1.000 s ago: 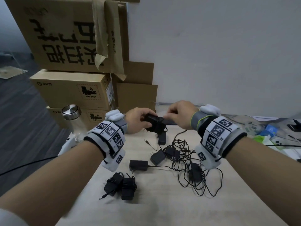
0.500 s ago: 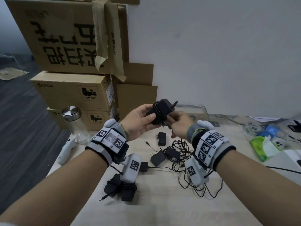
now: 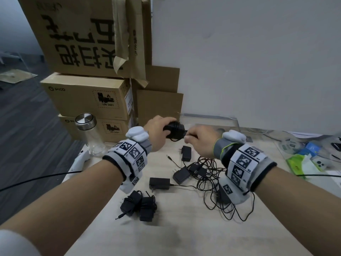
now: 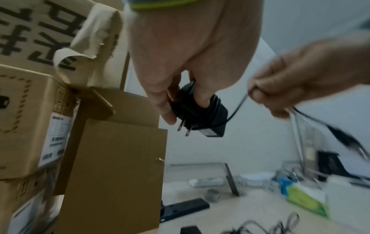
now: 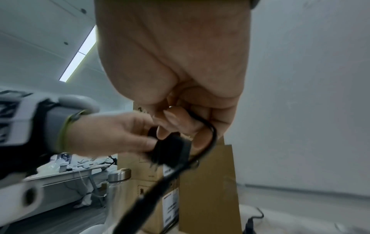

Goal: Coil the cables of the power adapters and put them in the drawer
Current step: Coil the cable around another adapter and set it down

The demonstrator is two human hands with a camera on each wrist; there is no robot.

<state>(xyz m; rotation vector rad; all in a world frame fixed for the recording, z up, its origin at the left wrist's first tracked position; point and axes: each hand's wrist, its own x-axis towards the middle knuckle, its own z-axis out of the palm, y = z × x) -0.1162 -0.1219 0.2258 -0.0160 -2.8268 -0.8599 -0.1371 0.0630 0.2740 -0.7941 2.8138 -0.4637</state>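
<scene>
Left hand (image 3: 156,133) grips the power adapter (image 3: 175,130) above the table (image 3: 184,233), far of centre; fingers (image 4: 200,96) clamped on its body, cable already wound round it. Right hand (image 3: 202,143) pinches the cable end (image 4: 238,104) just right of the adapter. Two coiled adapters (image 3: 138,205) lie near-left; uncoiled adapters w/ tangled cables (image 3: 208,174) at centre.

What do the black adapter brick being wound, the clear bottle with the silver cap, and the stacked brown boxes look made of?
Black adapter brick, held by the left hand: matte black moulded plastic by its dull faces; bare metal prongs glint. Its cable, pinched by the right hand, bends like rubbery sheathing. Clear bottle: see-through glass or plastic, cannot tell which; silver cap looks like brushed metal. Stacked brown boxes: printed cardboard.
</scene>
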